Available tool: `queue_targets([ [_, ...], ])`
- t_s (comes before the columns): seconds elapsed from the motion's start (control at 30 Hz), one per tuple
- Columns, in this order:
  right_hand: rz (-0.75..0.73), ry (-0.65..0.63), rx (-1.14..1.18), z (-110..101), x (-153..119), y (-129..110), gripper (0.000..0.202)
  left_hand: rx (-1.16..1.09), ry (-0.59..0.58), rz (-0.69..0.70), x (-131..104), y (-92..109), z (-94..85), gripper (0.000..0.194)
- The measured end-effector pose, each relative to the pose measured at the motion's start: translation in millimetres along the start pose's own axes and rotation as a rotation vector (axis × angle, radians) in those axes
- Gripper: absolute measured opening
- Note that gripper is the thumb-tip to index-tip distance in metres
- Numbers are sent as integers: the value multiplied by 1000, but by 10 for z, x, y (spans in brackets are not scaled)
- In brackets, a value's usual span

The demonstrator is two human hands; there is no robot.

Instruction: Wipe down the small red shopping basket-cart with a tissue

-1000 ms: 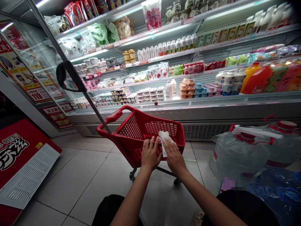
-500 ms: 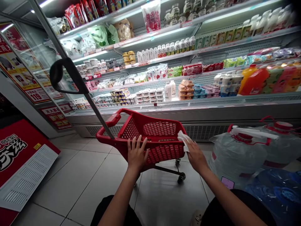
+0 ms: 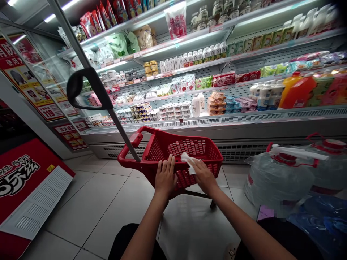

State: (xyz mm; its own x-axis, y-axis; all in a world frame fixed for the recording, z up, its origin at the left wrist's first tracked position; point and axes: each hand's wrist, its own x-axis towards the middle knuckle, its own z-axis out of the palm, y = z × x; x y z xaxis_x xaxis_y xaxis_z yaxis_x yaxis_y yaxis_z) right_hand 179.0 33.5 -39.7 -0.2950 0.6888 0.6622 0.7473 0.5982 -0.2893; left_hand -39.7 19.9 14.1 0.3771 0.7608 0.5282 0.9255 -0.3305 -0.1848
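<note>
Pressing white tissue (image 3: 185, 157) on near rim (image 3: 180, 164) of red cart (image 3: 148, 165), right hand (image 3: 206, 178) gripping it; left hand (image 3: 165, 177) open; sliding calls for steadiness.

Red plastic shopping cart (image 3: 187, 146), perforated basket, upright on wheels, side-on, left hand (image 3: 165, 177) flat at near rim, crumpled white sheet, cloth or tissue unclear (image 3: 186, 158), held in right hand (image 3: 204, 177), draped against near rim, partly hidden by fingers

The shopping cart (image 3: 187, 146) stands on the floor (image 3: 108, 202), before the open fridge (image 3: 244, 126). Water jugs (image 3: 282, 177) sit on the right, posters (image 3: 40, 92) on the left.
</note>
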Motion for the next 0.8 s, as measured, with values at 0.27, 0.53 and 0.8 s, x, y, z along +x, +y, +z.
queue_targets([
  [0.27,126,78,-56,-228,-214,316,61,-41,31,-30,-3,128,-11,93],
  [0.53,-22,-8,33,67,-33,-276,72,-24,5,47,-24,-64,-148,88],
  [0.8,154,65,-42,-124,-158,182,54,37,113,-102,-154,-487,-457,65],
])
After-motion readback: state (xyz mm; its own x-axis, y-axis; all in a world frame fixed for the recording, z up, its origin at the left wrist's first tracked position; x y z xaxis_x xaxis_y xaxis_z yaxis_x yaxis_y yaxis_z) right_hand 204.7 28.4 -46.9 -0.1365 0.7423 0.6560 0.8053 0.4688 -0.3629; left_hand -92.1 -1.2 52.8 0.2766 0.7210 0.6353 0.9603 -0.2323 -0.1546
